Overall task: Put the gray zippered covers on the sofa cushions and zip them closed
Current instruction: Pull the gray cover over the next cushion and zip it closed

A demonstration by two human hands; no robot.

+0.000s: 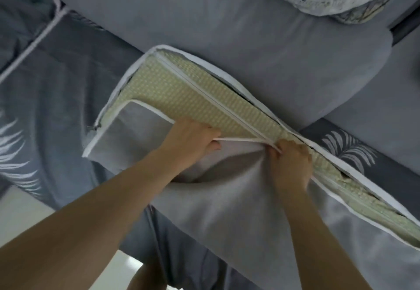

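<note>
Gray leaf-print sofa [56, 96] fills my view. Near: left grip [188, 139] curled round white piped edge [238, 139] of gray cover [227, 199]; right grip [291, 160] pinches same edge just beside. Cover partly on cushion [181, 85] lying on sofa seat, unzipped, yellow mesh exposed. Behind: plain gray back cushion [227, 17].

Matt gray cloth cover [227, 199] with white piping; the cushion [181, 90] inside looks cream, dimpled foam.
</note>
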